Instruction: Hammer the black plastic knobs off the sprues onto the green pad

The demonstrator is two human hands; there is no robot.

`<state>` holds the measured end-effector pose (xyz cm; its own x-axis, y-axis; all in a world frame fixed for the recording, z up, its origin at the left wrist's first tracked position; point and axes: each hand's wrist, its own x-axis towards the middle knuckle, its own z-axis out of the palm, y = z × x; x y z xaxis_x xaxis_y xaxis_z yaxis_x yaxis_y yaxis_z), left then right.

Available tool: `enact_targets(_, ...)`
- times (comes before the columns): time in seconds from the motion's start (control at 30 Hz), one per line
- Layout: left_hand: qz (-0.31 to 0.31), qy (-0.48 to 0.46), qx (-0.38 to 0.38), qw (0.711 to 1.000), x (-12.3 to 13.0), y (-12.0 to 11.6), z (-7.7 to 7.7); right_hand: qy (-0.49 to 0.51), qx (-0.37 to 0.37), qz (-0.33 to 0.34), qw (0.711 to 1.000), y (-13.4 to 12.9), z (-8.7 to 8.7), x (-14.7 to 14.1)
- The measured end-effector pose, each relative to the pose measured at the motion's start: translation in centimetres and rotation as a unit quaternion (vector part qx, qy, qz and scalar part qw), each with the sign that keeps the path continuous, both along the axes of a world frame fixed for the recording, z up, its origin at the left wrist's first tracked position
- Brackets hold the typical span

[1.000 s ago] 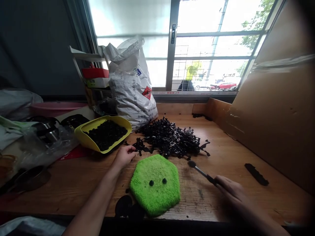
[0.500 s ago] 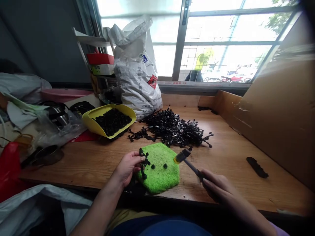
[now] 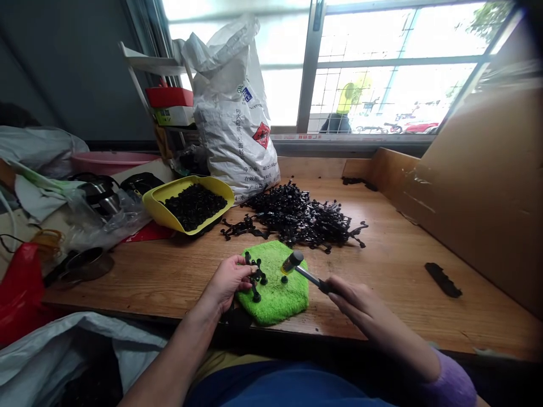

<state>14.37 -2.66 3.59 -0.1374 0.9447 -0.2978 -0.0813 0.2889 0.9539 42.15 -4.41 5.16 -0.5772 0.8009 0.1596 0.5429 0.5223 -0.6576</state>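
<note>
My left hand (image 3: 231,280) pinches a branched black plastic piece (image 3: 256,273) with round ends, over the left part of a green fuzzy pad (image 3: 278,302). Closed around the handle of a small mallet (image 3: 309,275), my right hand (image 3: 350,297) is to the right of the pad. The mallet's black and yellow head is above the pad, close to a small black part (image 3: 284,280) that stands there. Another small black part (image 3: 263,280) is on the pad beside the held piece.
Behind the pad lies a heap of black plastic pieces (image 3: 301,217). A yellow scoop tray (image 3: 159,210) of small black parts is at the left, near a tall white sack (image 3: 231,113). Cardboard (image 3: 479,186) borders the right side; a black strip (image 3: 442,280) lies near it.
My right hand has moved left, bringing the mallet head over the pad. My left hand has shifted slightly right with the branched piece. The view has tilted a little.
</note>
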Motion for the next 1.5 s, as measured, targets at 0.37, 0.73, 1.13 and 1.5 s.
enact_targets(0.37,0.008,0.032,0.001,0.999,-0.1,0.6,-0.6,-0.093,0.094,0.016,0.991,0.1,1.2,-3.1)
enact_targets(0.73,0.025,0.045,0.026,0.998,0.2,0.4,-0.3,-0.127,0.139,-0.013,0.982,-0.9,1.4,-3.9)
enact_targets(1.13,0.03,0.052,0.043,0.997,0.4,0.7,-0.5,-0.124,0.126,-0.033,0.984,-0.4,1.0,-4.8)
enact_targets(1.5,-0.084,-0.083,0.035,0.992,0.2,-0.6,0.8,0.015,0.036,-0.091,0.995,-0.4,0.5,0.3)
